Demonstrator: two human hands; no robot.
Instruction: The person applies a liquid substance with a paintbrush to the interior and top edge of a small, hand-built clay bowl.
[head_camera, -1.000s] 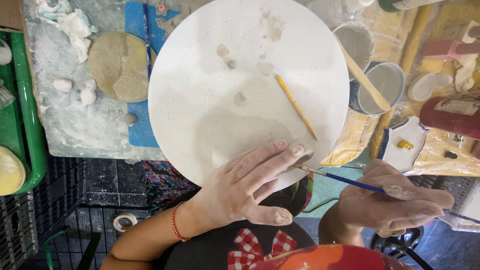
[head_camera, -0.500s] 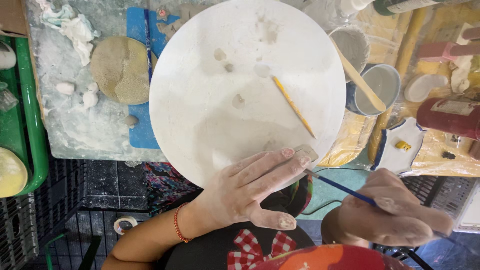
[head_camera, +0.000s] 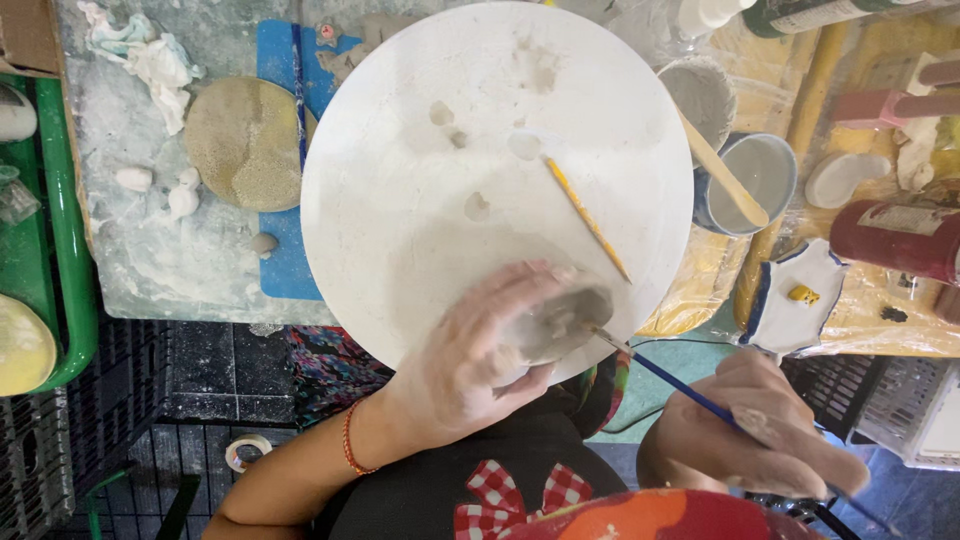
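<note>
My left hand (head_camera: 470, 360) grips a small grey clay piece (head_camera: 560, 322) at the near edge of a large white round board (head_camera: 420, 200). My right hand (head_camera: 750, 430) holds a thin blue-handled brush (head_camera: 690, 395), and the brush tip touches the clay piece. A yellow pencil-like stick (head_camera: 588, 220) lies loose on the board, just beyond the clay piece. Small grey clay smears dot the board's far half.
A round tan sponge disc (head_camera: 245, 140) lies on a blue mat at left. A green tray (head_camera: 60, 230) stands at the far left. Right of the board are a blue cup (head_camera: 770, 175) with a wooden stick, a grey cup (head_camera: 700, 95), a red container (head_camera: 895, 240) and a white-blue dish (head_camera: 795, 300).
My left hand has curled from flat fingers into a grip on the clay piece. My right hand has drifted lower and the brush tip has come onto the clay.
</note>
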